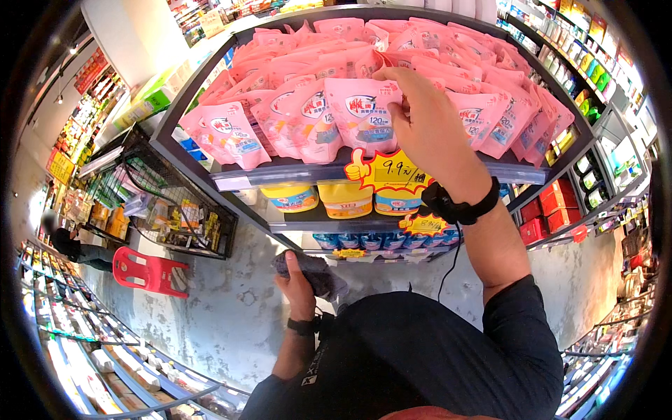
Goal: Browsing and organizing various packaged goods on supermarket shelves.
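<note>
My right hand (425,118) grips the upper right corner of a pink stand-up refill pouch (362,118) in the front row of the top shelf. Its thumb lies by the pouch's right edge and a finger reaches over the top. More pink pouches (331,65) are packed in rows behind and to both sides, some leaning. Low down, near my body, my left hand (297,286) holds a bunched dark grey cloth (315,275), with the thumb on top.
A yellow price sign (391,173) hangs from the shelf edge (294,176). Yellow-capped tubs (344,199) fill the shelf below. A black wire basket (173,205) with goods and a red plastic stool (149,272) stand left. Beyond the stool is another person (79,247).
</note>
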`<state>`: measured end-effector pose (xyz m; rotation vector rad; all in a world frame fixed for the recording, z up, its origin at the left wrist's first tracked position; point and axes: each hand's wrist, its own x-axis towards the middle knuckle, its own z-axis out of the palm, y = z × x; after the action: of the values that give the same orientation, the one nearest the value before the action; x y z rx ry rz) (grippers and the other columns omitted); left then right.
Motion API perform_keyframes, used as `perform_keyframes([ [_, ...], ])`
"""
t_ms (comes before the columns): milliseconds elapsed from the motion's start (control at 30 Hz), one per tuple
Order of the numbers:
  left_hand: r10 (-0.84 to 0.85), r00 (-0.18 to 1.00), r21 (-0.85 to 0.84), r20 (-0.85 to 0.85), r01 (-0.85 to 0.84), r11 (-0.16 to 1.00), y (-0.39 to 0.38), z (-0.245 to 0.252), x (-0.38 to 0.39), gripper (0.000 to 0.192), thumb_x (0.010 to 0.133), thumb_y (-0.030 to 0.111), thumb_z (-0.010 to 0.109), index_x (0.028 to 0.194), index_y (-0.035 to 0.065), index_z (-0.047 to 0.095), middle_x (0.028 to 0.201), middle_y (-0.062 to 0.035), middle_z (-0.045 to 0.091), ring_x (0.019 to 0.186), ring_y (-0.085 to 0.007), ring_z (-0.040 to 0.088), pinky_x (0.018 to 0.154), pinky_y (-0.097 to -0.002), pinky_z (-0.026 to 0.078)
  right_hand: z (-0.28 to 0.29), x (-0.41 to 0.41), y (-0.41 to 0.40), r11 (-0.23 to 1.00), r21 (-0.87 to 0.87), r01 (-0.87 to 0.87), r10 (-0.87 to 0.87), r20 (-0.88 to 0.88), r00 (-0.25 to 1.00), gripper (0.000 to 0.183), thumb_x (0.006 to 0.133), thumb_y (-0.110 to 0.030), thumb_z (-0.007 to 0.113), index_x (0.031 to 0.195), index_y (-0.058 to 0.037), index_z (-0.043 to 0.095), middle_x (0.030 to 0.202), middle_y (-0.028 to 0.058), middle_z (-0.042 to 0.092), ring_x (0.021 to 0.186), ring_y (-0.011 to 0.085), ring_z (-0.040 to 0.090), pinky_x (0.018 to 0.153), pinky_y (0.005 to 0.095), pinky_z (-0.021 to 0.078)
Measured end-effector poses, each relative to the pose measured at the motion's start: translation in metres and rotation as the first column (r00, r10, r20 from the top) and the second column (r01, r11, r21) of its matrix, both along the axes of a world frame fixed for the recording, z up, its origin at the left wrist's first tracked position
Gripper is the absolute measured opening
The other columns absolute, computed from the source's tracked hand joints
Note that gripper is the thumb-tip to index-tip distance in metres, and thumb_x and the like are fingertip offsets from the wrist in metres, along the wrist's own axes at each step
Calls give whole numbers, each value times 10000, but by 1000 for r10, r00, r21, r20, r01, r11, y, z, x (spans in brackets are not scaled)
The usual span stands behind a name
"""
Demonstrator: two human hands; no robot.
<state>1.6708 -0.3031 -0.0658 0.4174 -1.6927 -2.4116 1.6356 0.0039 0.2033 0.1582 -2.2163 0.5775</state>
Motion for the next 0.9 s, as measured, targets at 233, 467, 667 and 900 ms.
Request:
perform_keyframes([
  [233,-75,995,-64,-67,70,995,0,4,5,452,1143,400,664,980,-18,724,886,-71,753,755,-160,694,696,-339,571,38,13,28,975,216,48,-33,-73,997,371,897,-67,716,1263,-103,762,1252,161,731,1173,393,712,1010,516,584],
  [467,-77,995,-93,-60,72,993,-3,-3,6,463,1145,407,663,962,-15,711,881,-72,746,752,-164,690,700,-334,569,50,-7,67,877,460,134,-153,4,988,328,872,-152,754,1187,-92,822,1130,164,791,1126,381,718,1021,506,563],
  [667,-84,995,-69,-47,81,994,-4,4,12,466,1147,414,654,955,-6,712,875,-58,738,772,-155,683,704,-329,558,50,-12,76,914,389,119,-135,14,991,279,880,-190,748,1129,-105,839,1025,175,808,996,389,761,913,509,606],
  [900,-71,996,-69,-59,67,995,-12,-4,12,446,1152,417,643,983,9,713,894,-45,738,791,-154,686,734,-322,558,100,29,57,987,59,150,-143,-113,983,294,1023,-186,800,1288,-60,777,1232,94,821,1031,172,773,900,331,607],
])
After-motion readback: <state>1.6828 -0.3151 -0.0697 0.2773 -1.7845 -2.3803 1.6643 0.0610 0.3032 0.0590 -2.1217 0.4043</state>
